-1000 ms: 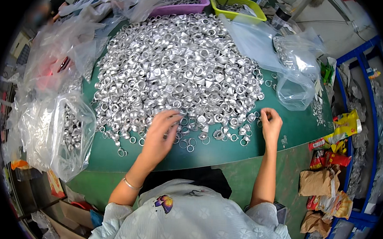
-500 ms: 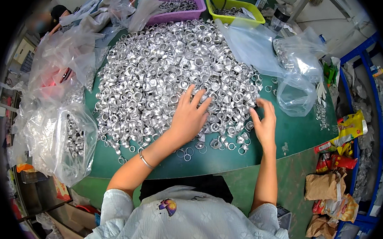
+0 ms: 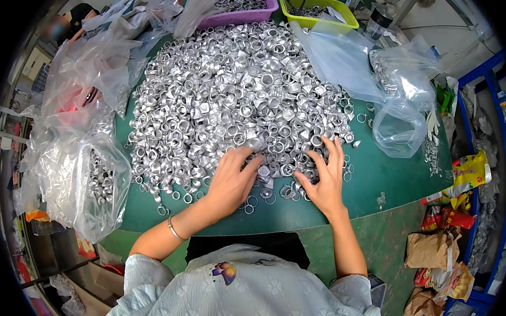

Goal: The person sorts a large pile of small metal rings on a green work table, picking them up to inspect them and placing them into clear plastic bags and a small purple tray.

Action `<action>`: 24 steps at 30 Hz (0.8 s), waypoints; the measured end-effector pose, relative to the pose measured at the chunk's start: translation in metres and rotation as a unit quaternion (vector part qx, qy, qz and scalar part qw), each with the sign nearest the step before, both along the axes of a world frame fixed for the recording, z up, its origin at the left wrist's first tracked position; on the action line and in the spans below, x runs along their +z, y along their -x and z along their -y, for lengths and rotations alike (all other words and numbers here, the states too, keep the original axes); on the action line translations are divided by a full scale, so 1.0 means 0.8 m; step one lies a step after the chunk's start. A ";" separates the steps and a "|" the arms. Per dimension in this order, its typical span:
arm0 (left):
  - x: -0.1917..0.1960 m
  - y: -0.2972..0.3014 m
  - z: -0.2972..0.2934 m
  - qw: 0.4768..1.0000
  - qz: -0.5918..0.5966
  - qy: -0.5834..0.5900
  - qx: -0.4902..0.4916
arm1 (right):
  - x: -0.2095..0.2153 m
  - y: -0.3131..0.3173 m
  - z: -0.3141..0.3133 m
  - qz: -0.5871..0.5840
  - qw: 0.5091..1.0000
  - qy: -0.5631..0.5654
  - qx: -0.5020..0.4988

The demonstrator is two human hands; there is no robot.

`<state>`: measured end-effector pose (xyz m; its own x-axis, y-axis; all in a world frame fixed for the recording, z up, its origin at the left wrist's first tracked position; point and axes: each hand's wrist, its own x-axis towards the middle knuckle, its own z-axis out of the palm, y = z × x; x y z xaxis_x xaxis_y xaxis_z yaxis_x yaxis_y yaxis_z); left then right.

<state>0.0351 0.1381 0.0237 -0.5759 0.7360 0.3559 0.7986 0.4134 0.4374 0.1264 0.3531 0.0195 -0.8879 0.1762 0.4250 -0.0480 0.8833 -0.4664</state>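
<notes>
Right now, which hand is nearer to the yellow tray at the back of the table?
The right hand. It lies on the pile almost straight below the yellow tray; the left hand is farther to the left.

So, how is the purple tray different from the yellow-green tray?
The purple tray is nearer the person's left; the yellow-green tray is to its right. The purple tray holds many silver parts; the yellow-green tray holds fewer, darker-looking ones. Both are shallow plastic trays behind the big pile.

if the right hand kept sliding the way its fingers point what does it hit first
The right hand points up the table, fingers spread on the near edge of the heap of small silver metal rings and caps; it would likely push straight into that heap first.
</notes>
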 end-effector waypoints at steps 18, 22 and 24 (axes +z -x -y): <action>-0.019 0.014 -0.019 0.996 -0.063 0.064 -0.011 | 0.008 0.053 0.004 0.022 0.992 -0.079 0.093; -0.018 0.005 -0.009 0.996 -0.058 0.054 -0.029 | 0.006 0.031 0.008 0.019 0.992 -0.027 0.120; -0.014 0.002 -0.008 0.998 -0.041 0.037 -0.035 | 0.007 0.021 0.009 0.024 0.992 -0.020 0.124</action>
<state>0.0333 0.1446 0.0124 -0.4929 0.7998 0.3425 0.8588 0.3840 0.3392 0.1099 0.3456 0.0252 -0.9208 -0.0670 0.3843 -0.2457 0.8649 -0.4378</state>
